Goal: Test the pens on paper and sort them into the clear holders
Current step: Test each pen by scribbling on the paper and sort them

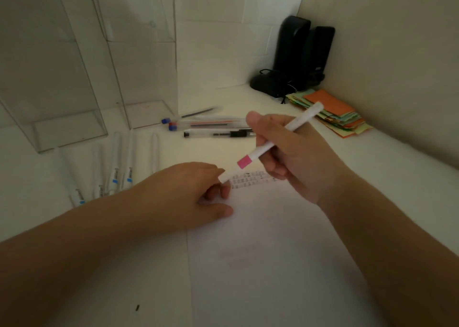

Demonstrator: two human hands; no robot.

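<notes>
My right hand (293,152) grips a white pen with a pink band (244,162), held slanted above the paper. My left hand (188,192) pinches the pen's lower end, where the cap is. A white sheet of paper (273,252) lies under both hands, with small scribbles near its top edge. Several white pens with blue bands (115,175) lie on the table at the left. Several clear gel pens (211,125) lie behind the paper. Two tall clear holders (72,130) (149,113) stand at the back left; I see nothing inside them.
Two black speakers (303,53) with a cable stand in the back right corner. A stack of coloured paper slips (332,110) lies in front of them. White walls close the desk at the back and right.
</notes>
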